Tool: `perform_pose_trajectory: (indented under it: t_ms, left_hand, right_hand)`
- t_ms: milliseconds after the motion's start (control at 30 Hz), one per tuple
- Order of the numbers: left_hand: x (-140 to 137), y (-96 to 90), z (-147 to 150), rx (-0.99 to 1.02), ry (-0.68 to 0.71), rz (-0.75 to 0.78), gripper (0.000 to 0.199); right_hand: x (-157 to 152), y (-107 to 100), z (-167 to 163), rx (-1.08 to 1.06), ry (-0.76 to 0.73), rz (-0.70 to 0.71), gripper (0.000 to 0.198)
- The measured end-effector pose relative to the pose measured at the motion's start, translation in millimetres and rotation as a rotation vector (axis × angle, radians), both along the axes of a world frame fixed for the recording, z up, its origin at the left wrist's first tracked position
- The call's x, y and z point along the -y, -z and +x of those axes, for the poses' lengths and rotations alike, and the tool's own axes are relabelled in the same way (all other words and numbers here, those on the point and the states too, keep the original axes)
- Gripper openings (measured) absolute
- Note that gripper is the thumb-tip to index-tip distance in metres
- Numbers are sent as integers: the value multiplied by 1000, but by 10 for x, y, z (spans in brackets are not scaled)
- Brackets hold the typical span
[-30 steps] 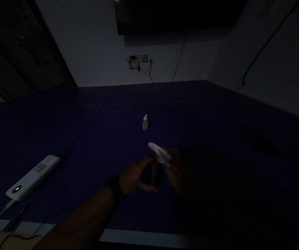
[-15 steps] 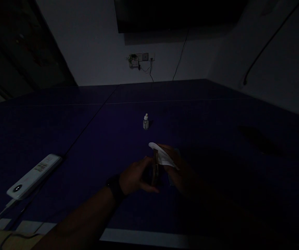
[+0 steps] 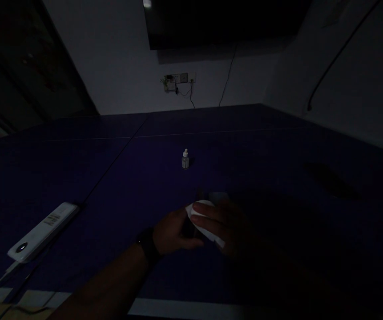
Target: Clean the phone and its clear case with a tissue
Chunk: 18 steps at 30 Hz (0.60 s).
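Note:
My left hand (image 3: 175, 231), with a dark watch on the wrist, curls its fingers and thumb around the edges of a thin dark flat object (image 3: 199, 194) held upright, edge-on to me. It is too dim to tell its kind. My right hand (image 3: 223, 222) presses a white wipe (image 3: 207, 222) against the object's right face, fingers spread over the wipe. A pale flat rectangular thing (image 3: 218, 195) lies on the table just behind my right hand, mostly hidden. A small dropper bottle (image 3: 185, 160) with a white cap stands upright beyond my hands.
On the left of the dark blue table (image 3: 138, 178) lies a long white power strip (image 3: 44, 232) with cables at its near end. A dark flat object (image 3: 329, 178) lies at the right. Beyond the table are a wall with sockets (image 3: 179, 79) and a dark screen (image 3: 224, 22).
My right hand has turned over and brought the wipe against the flat object, covering more of it. The left hand keeps its hold. The view has tilted slightly upward.

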State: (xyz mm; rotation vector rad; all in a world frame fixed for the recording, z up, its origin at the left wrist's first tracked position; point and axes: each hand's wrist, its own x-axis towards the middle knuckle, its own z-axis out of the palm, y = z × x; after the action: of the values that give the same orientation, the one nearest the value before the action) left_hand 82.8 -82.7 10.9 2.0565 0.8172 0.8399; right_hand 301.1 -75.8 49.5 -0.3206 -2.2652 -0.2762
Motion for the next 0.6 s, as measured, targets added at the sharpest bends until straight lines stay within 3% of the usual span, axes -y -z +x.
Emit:
perform_pose_trajectory:
  t_ms: [133, 233, 333, 500, 600]
  left_hand:
    - [35, -23, 24, 20, 36, 70, 99]
    - [35, -53, 45, 65, 67, 49, 98]
    - [28, -83, 60, 96, 80, -29, 97]
    - [58, -61, 90, 201, 14, -188, 76]
    - [85, -52, 113, 278, 1, -284, 57]
  right_hand:
    - [-12, 16, -34, -107, 8, -122, 55]
    - [-18, 32, -52, -151, 73, -207, 65]
    - [-54, 70, -44, -150, 135, -182, 70]
    - [-105, 148, -45, -2, 204, -124, 68]
    - [-106, 158, -74, 129, 109, -97, 60]
